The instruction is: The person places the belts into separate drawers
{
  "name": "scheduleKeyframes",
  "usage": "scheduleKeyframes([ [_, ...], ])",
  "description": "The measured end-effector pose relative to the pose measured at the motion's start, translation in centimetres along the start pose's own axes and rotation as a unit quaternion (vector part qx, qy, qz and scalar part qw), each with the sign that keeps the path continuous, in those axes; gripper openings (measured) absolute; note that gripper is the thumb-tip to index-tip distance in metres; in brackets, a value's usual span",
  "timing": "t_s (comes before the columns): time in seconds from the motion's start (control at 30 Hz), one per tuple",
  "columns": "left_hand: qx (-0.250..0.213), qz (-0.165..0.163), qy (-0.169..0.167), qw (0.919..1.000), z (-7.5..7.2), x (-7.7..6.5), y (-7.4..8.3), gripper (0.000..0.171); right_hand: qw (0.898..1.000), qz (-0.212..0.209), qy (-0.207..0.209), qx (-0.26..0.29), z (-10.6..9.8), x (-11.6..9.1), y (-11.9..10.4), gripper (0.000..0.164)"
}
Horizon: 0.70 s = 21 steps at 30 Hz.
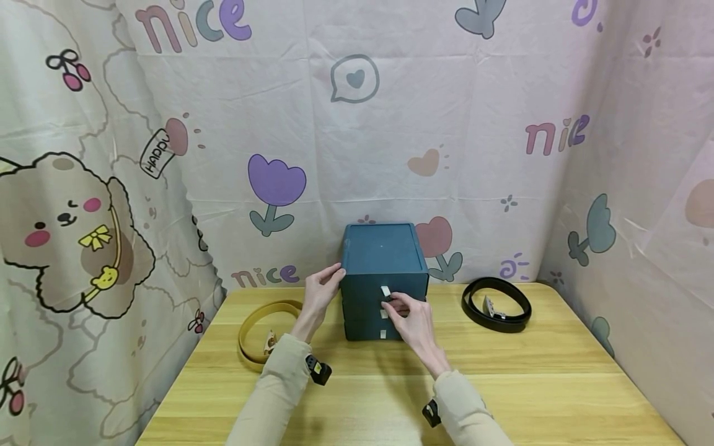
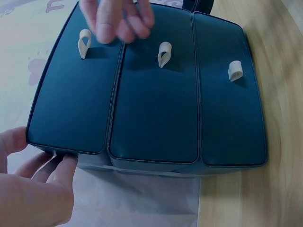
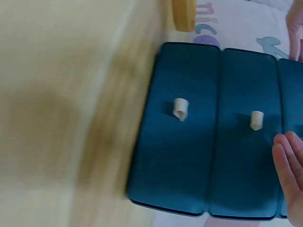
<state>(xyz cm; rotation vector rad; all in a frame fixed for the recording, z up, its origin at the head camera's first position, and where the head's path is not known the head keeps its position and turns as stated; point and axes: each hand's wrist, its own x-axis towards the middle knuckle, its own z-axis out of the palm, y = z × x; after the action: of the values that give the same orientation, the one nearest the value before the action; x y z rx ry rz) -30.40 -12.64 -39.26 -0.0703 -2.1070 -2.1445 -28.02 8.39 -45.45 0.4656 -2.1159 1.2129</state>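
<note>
A dark blue box (image 1: 383,249) with three stacked drawers stands on the table. Each drawer front has a small whitish loop tab, among them the top tab (image 2: 84,43), the middle tab (image 2: 164,54) and the bottom tab (image 3: 180,108). My left hand (image 1: 322,292) holds the box's upper left edge, thumb on top and fingers bent along the side. In front of the upper drawers, my right hand (image 1: 414,320) has its loosely bent fingers close beside the top tab. Between those fingers nothing shows. All three drawers look closed.
A coiled yellow belt (image 1: 243,341) with a metal buckle lies left of the box, behind my left forearm. To the right, a coiled black belt (image 1: 496,324) lies on the wooden table (image 1: 535,384). Printed curtains (image 1: 390,124) hang behind and at both sides.
</note>
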Motion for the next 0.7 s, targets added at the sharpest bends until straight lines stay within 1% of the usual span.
scheduleKeyframes([
  [0.13, 0.0, 0.001, -0.001, 1.0, 0.0, 0.0, 0.0, 0.043, 1.0, 0.014, -0.004, -0.027, 0.3, -0.9, 0.6, 0.013],
  [0.3, -0.003, 0.0, -0.002, 1.0, 0.1, 0.0, 0.0, 0.043, 0.998, 0.036, -0.019, -0.052, 0.7, -1.6, 1.1, 0.014],
  [0.57, -0.002, 0.004, -0.003, 1.0, 0.1, -0.1, 0.0, 0.044, 0.996, 0.054, -0.043, -0.052, 1.1, -2.1, 1.6, 0.015],
  [0.7, -0.001, 0.007, -0.003, 1.0, 0.1, 0.0, -0.1, 0.044, 0.996, 0.056, -0.047, -0.054, 1.3, -2.2, 1.8, 0.015],
])
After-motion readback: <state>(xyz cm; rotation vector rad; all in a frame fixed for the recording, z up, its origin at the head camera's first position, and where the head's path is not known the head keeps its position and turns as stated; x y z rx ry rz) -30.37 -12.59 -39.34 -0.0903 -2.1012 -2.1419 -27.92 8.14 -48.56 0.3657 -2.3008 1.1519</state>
